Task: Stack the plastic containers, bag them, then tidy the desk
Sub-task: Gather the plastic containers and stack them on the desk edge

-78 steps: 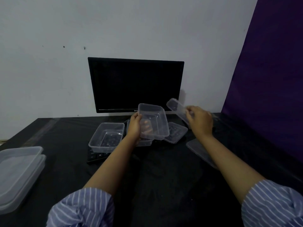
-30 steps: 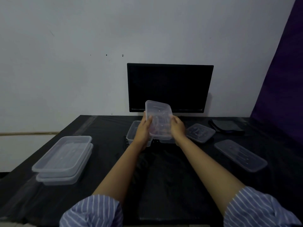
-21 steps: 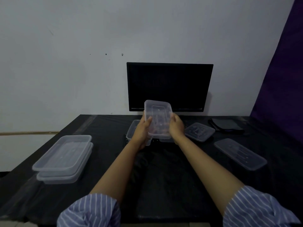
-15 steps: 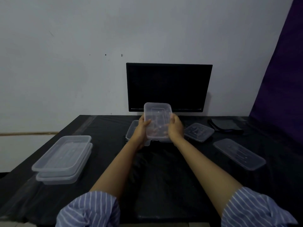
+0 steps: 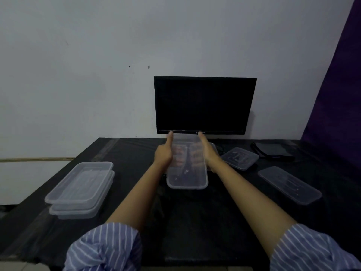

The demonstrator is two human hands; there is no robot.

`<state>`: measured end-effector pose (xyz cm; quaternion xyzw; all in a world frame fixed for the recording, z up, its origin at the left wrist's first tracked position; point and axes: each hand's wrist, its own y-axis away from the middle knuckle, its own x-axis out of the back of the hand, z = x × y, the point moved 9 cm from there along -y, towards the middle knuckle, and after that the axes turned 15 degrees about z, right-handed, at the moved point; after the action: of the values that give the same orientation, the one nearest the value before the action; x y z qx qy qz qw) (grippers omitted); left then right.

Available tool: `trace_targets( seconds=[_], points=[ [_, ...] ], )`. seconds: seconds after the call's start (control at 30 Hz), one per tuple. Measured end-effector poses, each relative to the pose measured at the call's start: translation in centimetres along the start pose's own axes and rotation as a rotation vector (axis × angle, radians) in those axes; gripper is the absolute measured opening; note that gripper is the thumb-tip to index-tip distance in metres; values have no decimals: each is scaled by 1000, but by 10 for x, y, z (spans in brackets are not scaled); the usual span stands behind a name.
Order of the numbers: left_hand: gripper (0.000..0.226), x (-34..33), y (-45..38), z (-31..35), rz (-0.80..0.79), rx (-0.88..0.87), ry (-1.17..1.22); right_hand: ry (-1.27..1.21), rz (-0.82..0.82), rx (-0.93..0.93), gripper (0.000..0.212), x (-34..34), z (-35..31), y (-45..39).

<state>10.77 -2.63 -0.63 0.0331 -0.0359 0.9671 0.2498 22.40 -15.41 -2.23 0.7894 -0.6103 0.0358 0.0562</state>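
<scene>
The left hand [image 5: 163,155] and the right hand [image 5: 207,153] each grip one long side of a clear plastic container [image 5: 187,169], thumbs up along its edges and fingers curled beneath, showing through the plastic. They hold it above the black worktop [image 5: 195,222], in front of the dark monitor [image 5: 204,104]. Left of the arms two containers [image 5: 80,189] sit stacked. To the right lie a smaller container [image 5: 239,157] and, nearer the worktop's edge, a long flat one [image 5: 289,184]. A dark pouch [image 5: 271,150] rests at the back right. Striped sleeves [image 5: 105,249] are pushed up both forearms.
</scene>
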Motion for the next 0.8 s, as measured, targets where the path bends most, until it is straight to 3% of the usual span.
trace_targets(
  seconds=[0.07,0.27,0.33,0.43,0.53,0.6,0.7,0.8],
  points=[
    [71,-6,3,1,-28,-50,-9,55,72,26,86,4,-6,-2],
    [70,-13,9,-12,-40,29,155,7,41,117,64,6,-18,3],
    [59,-13,11,-14,-54,27,199,45,39,153,60,5,-22,7],
    [63,-24,10,-19,-215,150,243,113,36,172,58,5,-22,7],
    [61,-26,10,-7,-312,161,243,184,34,202,62,3,-24,9],
    [55,-22,8,0,-282,109,205,214,15,238,67,1,-28,14],
    [76,-14,1,-4,-157,125,188,199,1,257,67,-1,-29,15],
    [74,-12,4,-6,-128,134,204,175,-10,266,60,-2,-30,16]
  ],
)
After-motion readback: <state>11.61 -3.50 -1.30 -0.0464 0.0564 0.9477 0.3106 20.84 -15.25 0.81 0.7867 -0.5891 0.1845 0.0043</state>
